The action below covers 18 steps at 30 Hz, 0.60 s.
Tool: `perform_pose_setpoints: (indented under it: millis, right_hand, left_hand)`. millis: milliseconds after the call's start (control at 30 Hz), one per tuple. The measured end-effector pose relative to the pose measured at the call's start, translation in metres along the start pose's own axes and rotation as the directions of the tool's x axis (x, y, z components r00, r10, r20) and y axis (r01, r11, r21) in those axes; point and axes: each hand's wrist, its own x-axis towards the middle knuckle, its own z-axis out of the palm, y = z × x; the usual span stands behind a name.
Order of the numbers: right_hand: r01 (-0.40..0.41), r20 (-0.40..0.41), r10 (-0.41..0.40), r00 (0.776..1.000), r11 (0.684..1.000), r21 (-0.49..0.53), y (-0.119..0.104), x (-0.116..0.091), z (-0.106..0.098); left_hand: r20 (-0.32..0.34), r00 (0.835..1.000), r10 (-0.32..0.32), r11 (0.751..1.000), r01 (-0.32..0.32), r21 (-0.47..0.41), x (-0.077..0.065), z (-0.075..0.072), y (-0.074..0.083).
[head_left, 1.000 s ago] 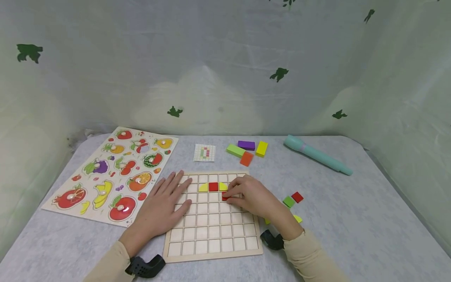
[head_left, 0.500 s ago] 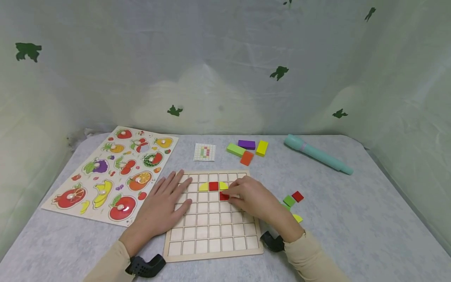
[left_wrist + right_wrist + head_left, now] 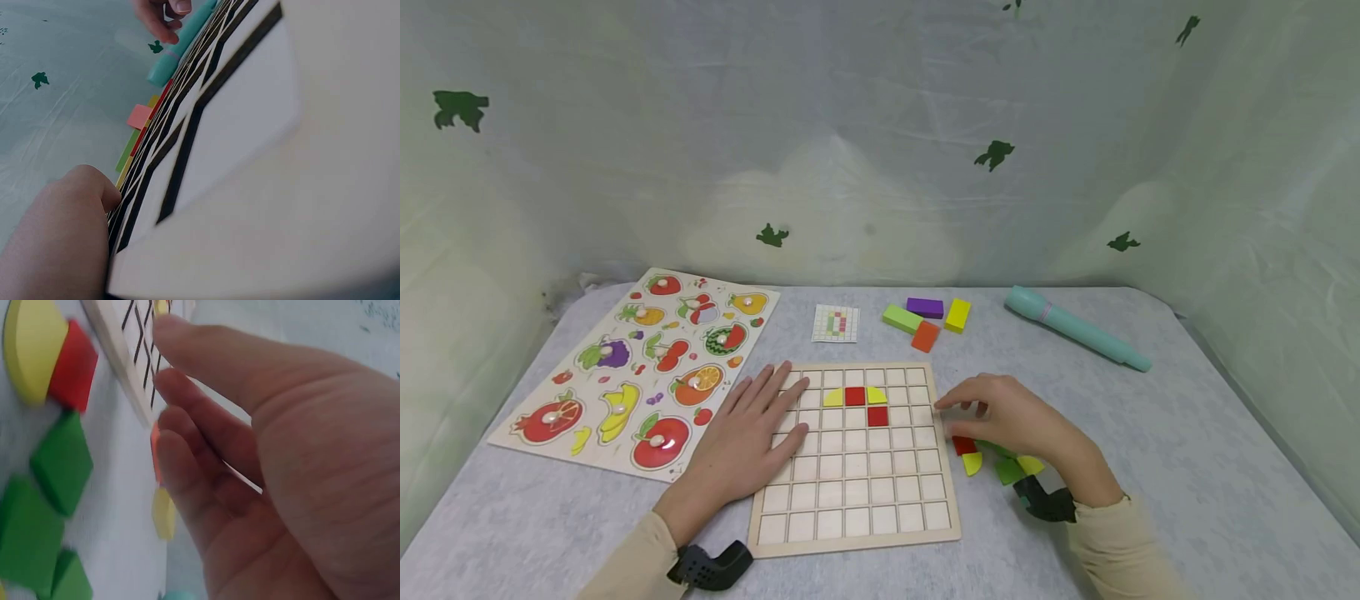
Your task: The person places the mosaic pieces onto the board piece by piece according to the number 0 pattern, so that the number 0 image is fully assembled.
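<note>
Spanning the left edge of the pale wooden grid board (image 3: 853,547) on the grey table (image 3: 1210,467), the left hand (image 3: 737,454) lay flat. The right hand (image 3: 1003,417), fingers parted, empty, stood just off the right edge near red, green and yellow flat pieces (image 3: 1010,472); the table stretched rightward.

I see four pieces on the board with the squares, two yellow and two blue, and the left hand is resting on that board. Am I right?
Almost! The two pieces you called blue are red squares, as the head view shows. The other two are yellow pieces, and the left hand does rest on the board.
</note>
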Motion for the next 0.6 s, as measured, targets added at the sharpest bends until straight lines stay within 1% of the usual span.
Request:
perform_pose_setpoints:
  millis: [167,367,467,600]
  right_hand:
    - [-0.002,0.058,0.0,0.998,0.999,0.042,0.017,-0.005,-0.005]
    - [-0.006,0.127,-0.007,0.992,0.995,0.1,0.03,-0.01,-0.005]
    - [0.003,0.126,-0.016,0.992,0.995,0.102,0.035,-0.01,-0.004]
    - [0.036,0.09,-0.042,0.995,0.997,0.074,0.036,-0.007,-0.002]
  left_hand:
    - [0.003,1.0,-0.002,1.0,0.002,0.0,0.0,0.0,0.0]
    - [0.004,1.0,0.004,1.0,-0.004,-0.002,0.0,0.001,0.0]
    - [0.003,1.0,0.003,1.0,-0.003,0.001,0.0,0.0,-0.001]
    - [0.005,1.0,-0.001,1.0,0.001,0.003,0.0,-0.001,-0.001]
